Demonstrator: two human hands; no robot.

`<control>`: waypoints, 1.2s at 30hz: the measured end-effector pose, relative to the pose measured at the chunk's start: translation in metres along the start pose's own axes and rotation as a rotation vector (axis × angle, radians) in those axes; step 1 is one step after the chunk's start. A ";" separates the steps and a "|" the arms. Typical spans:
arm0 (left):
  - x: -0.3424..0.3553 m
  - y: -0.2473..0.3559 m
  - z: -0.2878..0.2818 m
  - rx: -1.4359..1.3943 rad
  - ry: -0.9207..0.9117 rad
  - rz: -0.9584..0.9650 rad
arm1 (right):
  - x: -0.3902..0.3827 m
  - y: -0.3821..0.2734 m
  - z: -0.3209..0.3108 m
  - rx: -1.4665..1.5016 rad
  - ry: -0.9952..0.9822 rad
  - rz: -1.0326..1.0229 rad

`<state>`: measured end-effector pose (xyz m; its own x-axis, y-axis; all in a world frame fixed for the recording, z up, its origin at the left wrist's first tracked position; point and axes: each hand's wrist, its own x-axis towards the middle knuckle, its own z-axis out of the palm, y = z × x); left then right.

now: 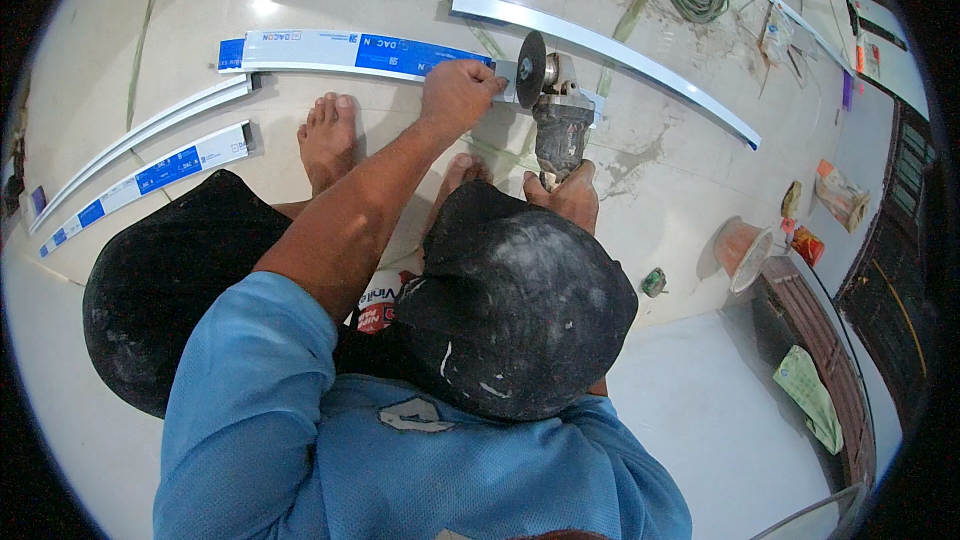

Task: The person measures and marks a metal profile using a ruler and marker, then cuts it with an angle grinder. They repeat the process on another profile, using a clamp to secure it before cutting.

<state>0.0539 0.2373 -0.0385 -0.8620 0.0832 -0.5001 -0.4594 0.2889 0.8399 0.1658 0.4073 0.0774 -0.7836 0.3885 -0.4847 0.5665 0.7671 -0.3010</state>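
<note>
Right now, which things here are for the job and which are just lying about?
For the job: grinder, in the right hand; strip, touched by the left hand; perhaps the other strips.
Seemingly just lying about: coil; tub; green sheet.

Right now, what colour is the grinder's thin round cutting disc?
The thin round cutting disc is near black, best seen in the head view.

I see a glossy cream floor (680,230) spread under everything, with thin greenish lines (141,60) crossing it and grey smears (640,158) toward the right. A light's reflection (264,6) glares at far left. Along the right edge I make out a dark panelled surface (885,280), too warped to identify, beyond a brown ledge (812,325).
</note>
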 end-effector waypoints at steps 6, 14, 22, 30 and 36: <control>0.001 0.000 -0.002 0.064 -0.013 0.012 | -0.008 -0.001 -0.007 -0.035 -0.086 0.041; -0.002 0.006 -0.011 -0.076 -0.064 -0.020 | -0.026 0.041 -0.010 0.154 -0.052 0.125; -0.007 -0.004 -0.012 0.164 0.111 0.466 | -0.036 0.058 -0.035 0.321 -0.037 0.338; -0.014 -0.011 -0.020 0.313 0.116 0.553 | -0.030 0.138 -0.010 1.097 -0.221 0.188; -0.007 -0.037 -0.023 0.400 0.118 0.655 | -0.018 0.213 0.031 1.531 -0.206 0.232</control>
<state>0.0723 0.2044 -0.0610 -0.9585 0.2604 0.1163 0.2445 0.5403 0.8052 0.3082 0.5474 -0.0038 -0.6710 0.2477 -0.6988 0.4763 -0.5783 -0.6623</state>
